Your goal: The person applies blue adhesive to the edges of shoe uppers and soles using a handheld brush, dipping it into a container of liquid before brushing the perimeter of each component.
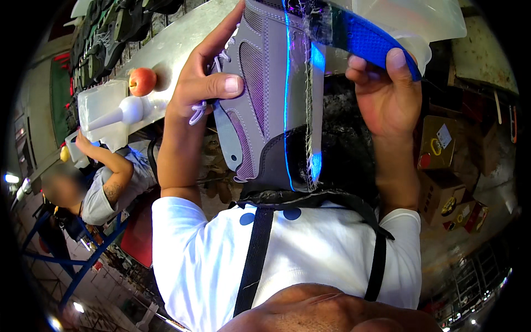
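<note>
My left hand [213, 83] grips a grey shoe upper [274, 94] with mesh panels and pale laces. Its thumb presses on the side, and the other fingers are partly hidden behind. Along the shoe's stitched bottom edge runs a bright blue light line. A flat grey tab with a hole [228, 141] hangs by the laces. Between thumb and fingers, my right hand [390, 91] pinches the end of a curved, textured blue handle, seemingly a brush [368, 39]. Its dark, worn head lies against the shoe's bottom edge near the top of the view.
Left on the pale bench [166, 55] are a red apple [142, 82] and a plastic tub [102, 110] with a white nozzle bottle [130, 110]. Shoes [105, 44] hang beyond. Another person [113, 182] works at left. A translucent container [420, 19] stands upper right; cartons [442, 193] lie below.
</note>
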A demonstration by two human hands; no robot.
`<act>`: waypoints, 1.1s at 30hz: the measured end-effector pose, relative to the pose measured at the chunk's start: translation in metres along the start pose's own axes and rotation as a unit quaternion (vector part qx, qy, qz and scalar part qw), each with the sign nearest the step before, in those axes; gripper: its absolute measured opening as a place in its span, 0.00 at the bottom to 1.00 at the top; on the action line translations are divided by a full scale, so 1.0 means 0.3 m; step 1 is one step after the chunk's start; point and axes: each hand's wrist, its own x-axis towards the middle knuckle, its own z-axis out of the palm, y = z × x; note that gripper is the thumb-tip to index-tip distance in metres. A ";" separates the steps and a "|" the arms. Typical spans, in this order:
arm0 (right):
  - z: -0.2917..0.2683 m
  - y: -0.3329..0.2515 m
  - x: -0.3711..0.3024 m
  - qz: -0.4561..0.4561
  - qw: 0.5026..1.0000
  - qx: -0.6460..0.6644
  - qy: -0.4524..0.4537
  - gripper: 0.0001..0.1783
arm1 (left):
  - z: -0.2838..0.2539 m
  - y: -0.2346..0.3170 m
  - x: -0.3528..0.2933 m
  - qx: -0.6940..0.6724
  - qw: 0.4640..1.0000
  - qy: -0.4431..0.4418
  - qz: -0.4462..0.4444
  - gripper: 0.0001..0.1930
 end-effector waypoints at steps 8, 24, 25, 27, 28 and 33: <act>-0.048 -0.213 -0.055 -0.133 0.855 -0.320 -0.385 0.26 | -0.031 0.029 -0.026 0.035 0.999 -0.032 0.003 0.66; 0.115 -0.305 0.061 -0.148 0.735 -0.535 -0.390 0.17 | -0.004 0.092 -0.046 0.039 0.999 -0.012 0.011 0.67; 0.116 -0.300 0.063 -0.139 0.738 -0.533 -0.391 0.18 | -0.004 0.094 -0.046 0.048 0.999 -0.004 0.014 0.67; 0.120 -0.291 0.067 -0.121 0.742 -0.530 -0.392 0.18 | -0.005 0.096 -0.038 0.052 0.998 -0.005 0.023 0.67; 0.122 -0.285 0.067 -0.116 0.741 -0.532 -0.394 0.19 | -0.011 0.096 -0.035 0.053 0.998 -0.007 0.028 0.67; 0.144 -0.259 0.088 -0.086 0.723 -0.537 -0.426 0.18 | -0.088 0.097 -0.016 0.097 0.994 -0.036 0.047 0.66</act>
